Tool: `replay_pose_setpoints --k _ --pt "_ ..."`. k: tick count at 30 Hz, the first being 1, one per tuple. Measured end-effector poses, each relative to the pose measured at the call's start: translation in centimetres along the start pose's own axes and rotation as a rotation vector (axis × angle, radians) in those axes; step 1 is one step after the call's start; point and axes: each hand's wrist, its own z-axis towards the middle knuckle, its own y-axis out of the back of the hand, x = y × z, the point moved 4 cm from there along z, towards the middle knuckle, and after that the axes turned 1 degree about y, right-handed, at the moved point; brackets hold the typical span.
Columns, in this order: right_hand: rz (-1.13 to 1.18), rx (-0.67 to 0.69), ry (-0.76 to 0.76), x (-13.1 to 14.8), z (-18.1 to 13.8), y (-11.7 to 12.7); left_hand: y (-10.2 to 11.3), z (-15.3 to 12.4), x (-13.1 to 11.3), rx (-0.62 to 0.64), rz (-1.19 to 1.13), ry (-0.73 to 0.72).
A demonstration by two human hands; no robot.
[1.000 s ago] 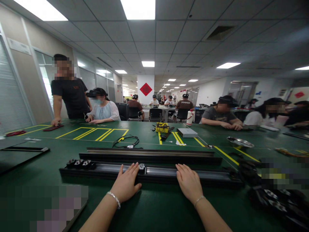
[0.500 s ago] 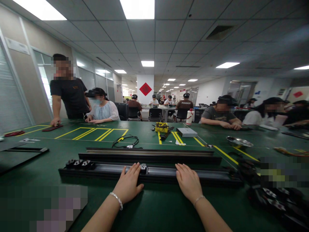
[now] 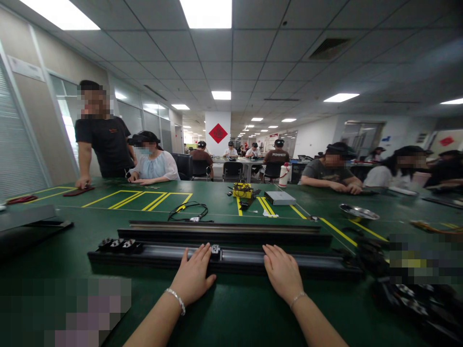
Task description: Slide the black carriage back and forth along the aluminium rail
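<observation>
A long black metal rail [image 3: 242, 258] lies across the green table [image 3: 231, 313] in front of me. My left hand [image 3: 193, 277] rests flat on the rail's near edge, fingers stretched out, beside a small black slider block [image 3: 215, 250]. My right hand [image 3: 284, 272] lies flat on the rail further right, fingers together and extended. Three small black blocks [image 3: 117, 244] sit at the rail's left end. Two more long rails [image 3: 224, 232] lie parallel just behind.
A black cable [image 3: 190, 211], a yellow-black device [image 3: 243, 190], a grey box [image 3: 280, 197] and a metal dish [image 3: 359, 212] lie further back. Black parts [image 3: 412, 299] pile at the right. People sit and stand around the far side. A dark panel [image 3: 25, 219] lies at left.
My hands have barely moved; the left wrist shifted slightly right. At the far left, a grey panel edge has risen off the table.
</observation>
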Motion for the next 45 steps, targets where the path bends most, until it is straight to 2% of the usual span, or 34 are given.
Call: replay_pose_setpoints --k 27,45 --pt "-0.005 -0.023 0.014 -0.09 0.02 -0.28 -0.35 0.22 -0.74 -0.046 0.021 -0.055" --pt "0.009 -0.06 0.025 -0.14 0.04 -0.36 -0.72 0.18 -0.89 -0.052 0.027 -0.022"
